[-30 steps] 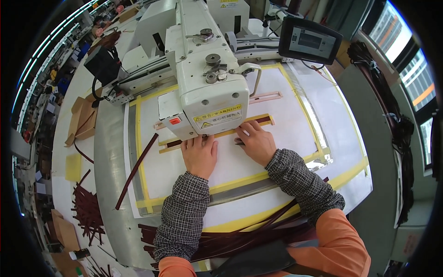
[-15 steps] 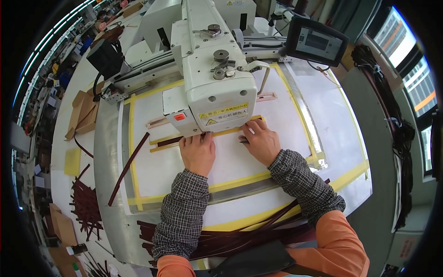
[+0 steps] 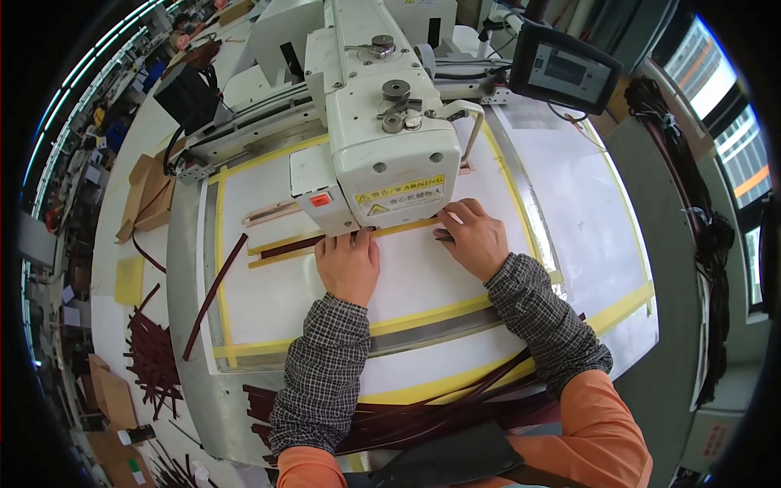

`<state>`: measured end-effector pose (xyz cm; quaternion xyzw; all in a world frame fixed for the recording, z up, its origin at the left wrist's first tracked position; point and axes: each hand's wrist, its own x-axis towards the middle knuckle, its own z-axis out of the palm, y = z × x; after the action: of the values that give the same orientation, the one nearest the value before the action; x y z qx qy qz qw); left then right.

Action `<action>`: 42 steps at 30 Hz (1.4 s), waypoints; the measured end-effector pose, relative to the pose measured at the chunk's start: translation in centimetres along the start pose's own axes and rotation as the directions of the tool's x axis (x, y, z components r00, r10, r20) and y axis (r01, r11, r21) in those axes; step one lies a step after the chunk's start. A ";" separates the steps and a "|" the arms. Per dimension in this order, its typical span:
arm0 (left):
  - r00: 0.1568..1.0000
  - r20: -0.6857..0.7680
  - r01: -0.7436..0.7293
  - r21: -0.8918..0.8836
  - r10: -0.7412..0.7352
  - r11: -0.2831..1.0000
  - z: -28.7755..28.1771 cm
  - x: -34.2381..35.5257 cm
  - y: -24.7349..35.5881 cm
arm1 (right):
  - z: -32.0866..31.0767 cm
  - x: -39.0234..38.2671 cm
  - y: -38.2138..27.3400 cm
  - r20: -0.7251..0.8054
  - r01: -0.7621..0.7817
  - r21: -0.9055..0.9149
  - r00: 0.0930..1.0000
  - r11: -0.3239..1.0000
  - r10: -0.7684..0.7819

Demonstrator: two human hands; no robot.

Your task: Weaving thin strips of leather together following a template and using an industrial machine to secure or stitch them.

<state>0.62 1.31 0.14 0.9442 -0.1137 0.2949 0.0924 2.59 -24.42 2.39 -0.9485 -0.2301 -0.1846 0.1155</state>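
Head view: see dark-red strip in yellow-edged channel, running beneath white machine head. Note left hand at strip, fingers bent, tips partly hidden; right hand curled beside small dark tool; cannot tell either grip. Could get fingertips pinched by machine starting, hands so close; could skew strip by pressing unevenly.

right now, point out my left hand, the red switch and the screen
Left hand [image 3: 348, 268]: head view, back of the hand.
Red switch [image 3: 321, 199]: head view, middle of its front face.
Screen [image 3: 565, 70]: head view, middle of the lit display.
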 end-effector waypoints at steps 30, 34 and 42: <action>0.973 0.215 0.125 -0.200 -0.081 0.972 -4.6 1.5 -6.1 | 0.6 -0.2 -0.4 -0.096 0.157 0.247 0.986 0.956 -0.137; 0.949 0.001 0.305 0.234 -0.314 0.923 -7.8 -1.9 -21.1 | 0.1 0.0 -0.1 -0.106 0.195 0.251 0.979 0.948 -0.173; 0.787 0.189 0.543 0.240 -0.587 0.805 -9.5 -5.6 -28.4 | -1.6 -0.3 0.4 -0.026 0.208 0.279 0.977 0.937 -0.209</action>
<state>-1.33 31.72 1.54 0.9687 0.1902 0.1387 0.0789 2.06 -25.37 3.61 -0.8931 -0.3534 -0.1594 0.2281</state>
